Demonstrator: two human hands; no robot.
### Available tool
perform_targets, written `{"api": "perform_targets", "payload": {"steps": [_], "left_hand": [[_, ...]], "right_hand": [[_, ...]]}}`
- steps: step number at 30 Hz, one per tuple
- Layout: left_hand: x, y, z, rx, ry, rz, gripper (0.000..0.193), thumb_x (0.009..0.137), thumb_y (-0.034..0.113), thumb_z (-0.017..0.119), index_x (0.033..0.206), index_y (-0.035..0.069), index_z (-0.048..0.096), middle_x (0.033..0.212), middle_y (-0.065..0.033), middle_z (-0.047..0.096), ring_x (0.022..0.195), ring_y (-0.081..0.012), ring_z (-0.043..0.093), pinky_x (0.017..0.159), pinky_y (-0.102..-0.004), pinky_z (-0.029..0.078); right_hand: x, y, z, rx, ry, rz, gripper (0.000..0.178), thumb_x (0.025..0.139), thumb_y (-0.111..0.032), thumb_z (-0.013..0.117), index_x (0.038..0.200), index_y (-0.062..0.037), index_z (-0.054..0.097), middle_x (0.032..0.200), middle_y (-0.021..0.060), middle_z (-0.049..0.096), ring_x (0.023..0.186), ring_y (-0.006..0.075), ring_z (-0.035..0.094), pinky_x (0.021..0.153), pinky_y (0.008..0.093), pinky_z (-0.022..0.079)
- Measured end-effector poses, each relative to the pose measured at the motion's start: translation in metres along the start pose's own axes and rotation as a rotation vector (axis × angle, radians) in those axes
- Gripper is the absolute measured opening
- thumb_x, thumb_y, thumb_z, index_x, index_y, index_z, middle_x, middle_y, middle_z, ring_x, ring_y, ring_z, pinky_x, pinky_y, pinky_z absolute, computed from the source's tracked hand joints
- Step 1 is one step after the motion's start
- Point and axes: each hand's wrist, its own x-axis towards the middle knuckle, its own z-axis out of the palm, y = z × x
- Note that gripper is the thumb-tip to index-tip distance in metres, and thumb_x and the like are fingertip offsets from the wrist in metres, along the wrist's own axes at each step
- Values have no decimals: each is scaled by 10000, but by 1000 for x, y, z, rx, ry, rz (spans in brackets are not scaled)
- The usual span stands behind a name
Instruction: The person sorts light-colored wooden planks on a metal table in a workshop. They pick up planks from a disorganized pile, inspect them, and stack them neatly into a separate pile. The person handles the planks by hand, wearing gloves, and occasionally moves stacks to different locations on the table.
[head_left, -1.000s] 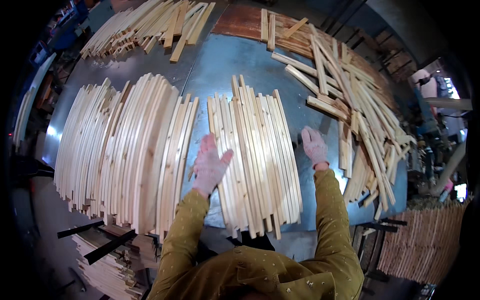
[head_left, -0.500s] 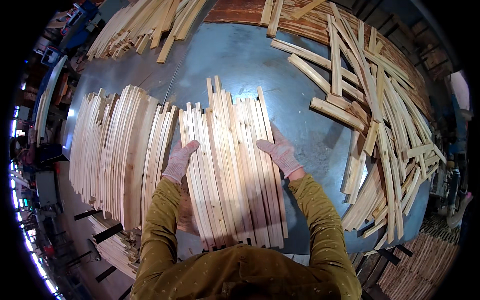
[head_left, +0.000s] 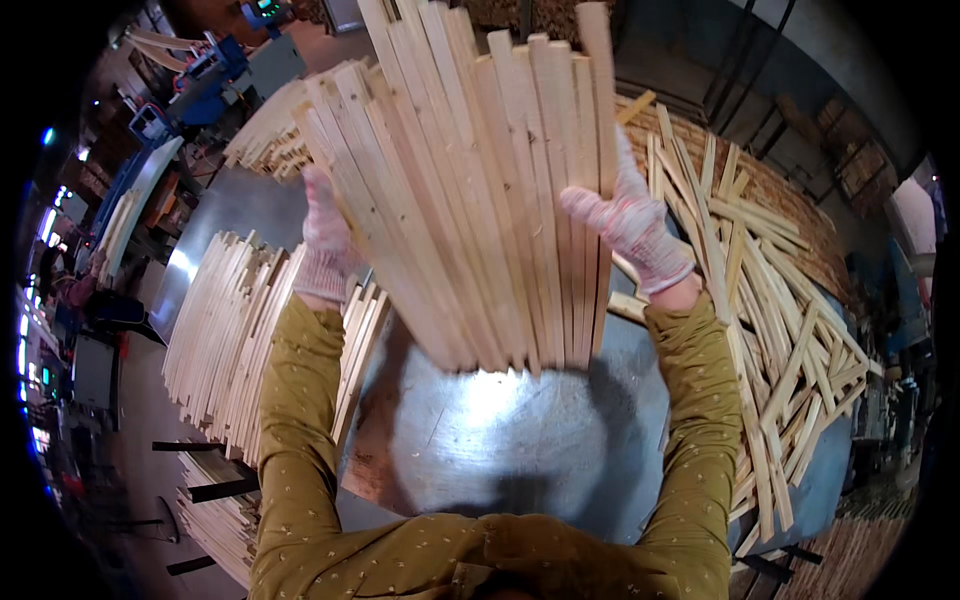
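Note:
A wide bundle of pale wooden strips (head_left: 470, 200) is held up above the metal table, tilted so its far ends rise. My left hand (head_left: 328, 225), in a pinkish knitted glove, presses on the bundle's left side; its fingers are partly hidden behind the wood. On the right side my right hand (head_left: 630, 220), gloved the same way, grips the outer strip with its thumb lying across the front. The strips' near ends are roughly level, while their far ends stand at uneven heights. A shadow of the bundle and arms falls on the tabletop.
The grey metal table (head_left: 510, 440) lies beneath. Neatly laid strips (head_left: 225, 340) cover its left side, with another stack (head_left: 270, 130) at the far left. A jumbled heap of strips (head_left: 780, 330) fills the right. Blue machinery (head_left: 205, 85) stands beyond the table.
Both hands have raised the bundle of wooden strips off the table and moved it up and away, tipping it. The tabletop that was under it now shows.

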Motion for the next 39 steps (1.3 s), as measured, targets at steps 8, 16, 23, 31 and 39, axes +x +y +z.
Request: {"api": "perform_targets", "payload": {"steps": [8, 16, 23, 31, 39], "left_hand": [[-74, -51, 10, 345, 490, 101, 517, 966, 536, 586, 1163, 59, 617, 1232, -116, 653, 1214, -274, 552, 1090, -491, 409], [-206, -173, -160, 130, 700, -143, 417, 958, 324, 675, 1181, -27, 643, 1244, -167, 652, 1129, -312, 635, 1026, -451, 500], [-170, -181, -124, 1763, 578, -429, 628, 935, 415, 649, 1420, 40, 513, 1391, -236, 542, 1336, -427, 455, 1142, -462, 355], [-219, -213, -128, 1678, 608, -490, 839, 907, 461, 676, 1542, 35, 330, 1536, -272, 383, 1463, -444, 293, 1196, -461, 271], [-365, -158, -70, 1834, 285, -679, 753, 927, 436, 668, 1506, 35, 403, 1457, -206, 482, 1364, -374, 429, 1151, -451, 334]], "right_hand": [[-105, 55, -12, -545, -136, -97, 703, 824, -138, 715, 1474, -80, 452, 1483, 242, 433, 1354, 381, 446, 1162, 447, 351], [-336, 156, -31, -947, -621, 106, 638, 864, -102, 547, 1496, -114, 459, 1504, 226, 457, 1425, 465, 380, 1187, 499, 322], [-295, 196, 17, -1102, -65, 684, 519, 1048, -275, 446, 1527, -77, 411, 1494, 210, 491, 1454, 393, 370, 1193, 461, 308], [-321, 184, 56, -641, -6, 674, 751, 1014, -484, 513, 1564, -13, 314, 1556, 272, 372, 1472, 460, 293, 1217, 465, 255], [-408, 86, 83, -826, -390, 620, 734, 998, -477, 519, 1525, 9, 364, 1493, 271, 437, 1437, 471, 345, 1228, 547, 185]]}}
